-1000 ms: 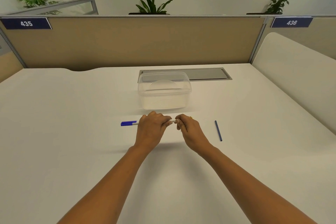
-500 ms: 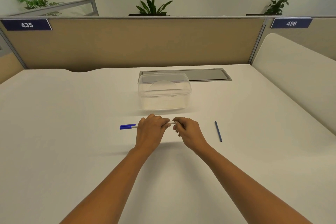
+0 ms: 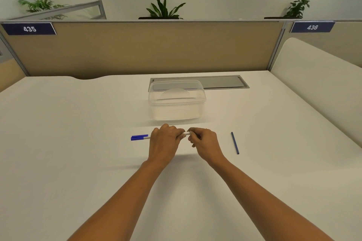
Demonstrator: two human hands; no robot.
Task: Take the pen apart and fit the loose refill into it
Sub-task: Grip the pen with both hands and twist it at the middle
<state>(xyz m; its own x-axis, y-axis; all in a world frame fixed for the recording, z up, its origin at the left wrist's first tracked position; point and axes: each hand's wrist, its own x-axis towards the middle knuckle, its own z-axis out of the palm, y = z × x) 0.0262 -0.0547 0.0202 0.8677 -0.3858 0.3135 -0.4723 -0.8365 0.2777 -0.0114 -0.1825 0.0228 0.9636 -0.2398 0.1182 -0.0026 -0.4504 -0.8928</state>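
Both hands meet over the middle of the white table [image 3: 78, 143], holding the pen [image 3: 139, 137] between them so that it lies crosswise, left to right. The left hand [image 3: 164, 141] is wrapped over the white barrel, fingers curled round it and knuckles up; the blue cap sticks out past that hand's left side, pointing left. The right hand [image 3: 204, 143] pinches the barrel's other end, its fingertips bent in on the short white stretch that shows in the gap between the two hands. The pen is in one piece as far as can be seen (cap on, barrel whole where it shows), though the very end under the right fingers is hidden, and whether the pen rests on the table or is held just above it is hard to tell from this angle. The loose refill [image 3: 234, 142], a thin dark blue stick, lies flat on the table to the right of the right hand, apart from it, running roughly front to back. Beyond the hands stands a clear plastic container [image 3: 177, 101] with its lid on, and behind that a grey hatch [image 3: 221, 82] is set into the table. A tan partition [image 3: 137, 49] closes off the far edge, with blue number plates reading 435 [image 3: 29, 29] and 436 [image 3: 312, 27].
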